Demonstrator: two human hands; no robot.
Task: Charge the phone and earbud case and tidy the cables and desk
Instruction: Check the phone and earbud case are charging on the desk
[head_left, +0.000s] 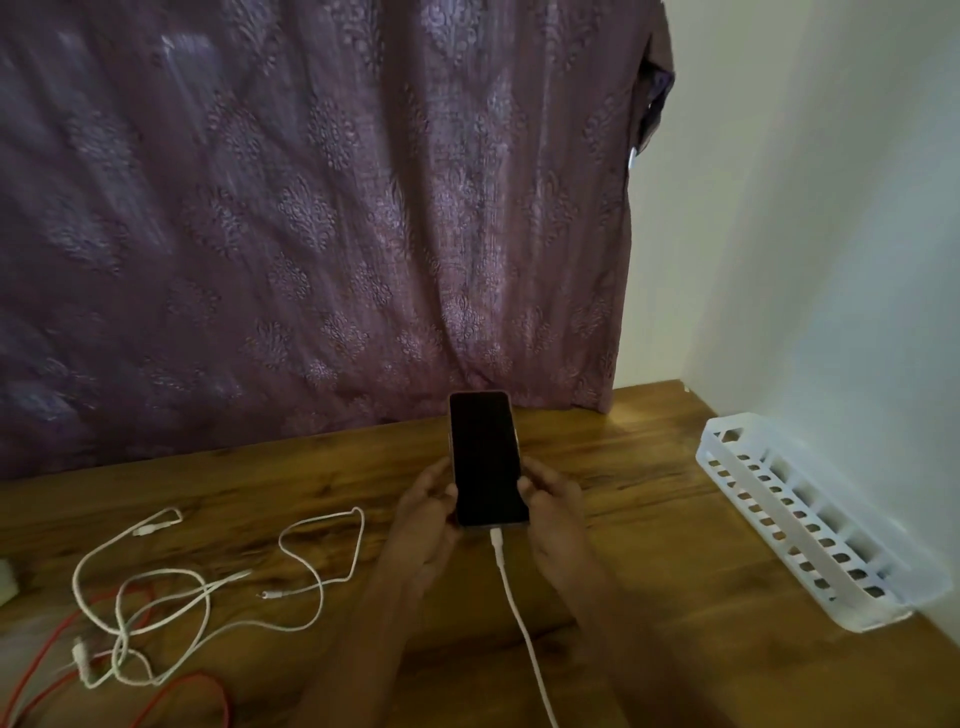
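Observation:
A phone (485, 457) with a dark screen is held upright over the middle of the wooden desk (623, 457). My left hand (423, 512) grips its lower left edge and my right hand (558, 512) grips its lower right edge. A white cable (519, 618) is plugged into the phone's bottom port and runs down toward me, out of the frame's bottom edge. On the desk to the left lies a tangle of white cables (208, 582) with loose plug ends, crossed by a red cable (192, 686). I see no earbud case.
A white slotted plastic tray (810, 519) lies along the right wall. A purple patterned curtain (311, 234) hangs behind the desk. A small white object (6, 579), cut off by the frame, sits at the far left edge.

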